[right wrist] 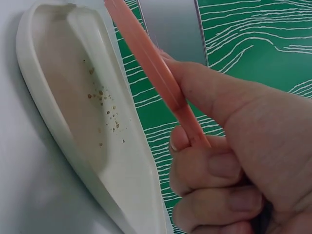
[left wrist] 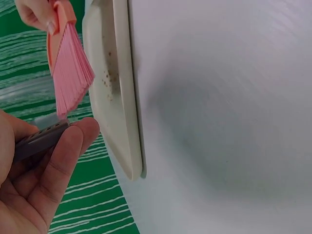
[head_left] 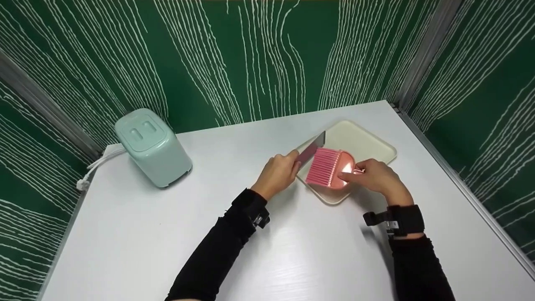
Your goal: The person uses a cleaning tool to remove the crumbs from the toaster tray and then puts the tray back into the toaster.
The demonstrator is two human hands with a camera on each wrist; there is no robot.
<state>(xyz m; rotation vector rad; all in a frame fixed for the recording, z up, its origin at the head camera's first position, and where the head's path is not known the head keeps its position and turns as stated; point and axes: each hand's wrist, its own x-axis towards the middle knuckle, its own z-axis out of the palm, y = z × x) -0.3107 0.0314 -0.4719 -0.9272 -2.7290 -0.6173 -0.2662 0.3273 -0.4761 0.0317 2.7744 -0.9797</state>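
My left hand (head_left: 278, 173) grips a flat, shiny metal-bladed tool (head_left: 310, 149); its dark grey handle (left wrist: 44, 140) shows between thumb and fingers in the left wrist view. The blade is held on edge over the left side of a cream tray (head_left: 368, 146). My right hand (head_left: 378, 179) pinches the short handle of a small orange brush (head_left: 343, 169), thumb on its body. Its pink bristles (head_left: 322, 166) point left toward the blade, above the tray. Brown crumbs (right wrist: 112, 114) lie scattered on the tray floor in the right wrist view.
A mint-green toaster (head_left: 154, 146) stands at the table's back left, its white cord and plug (head_left: 83, 184) at the left edge. Green patterned walls (head_left: 267, 62) rise behind and beside the white table (head_left: 234, 251). The tray lies near the back right corner.
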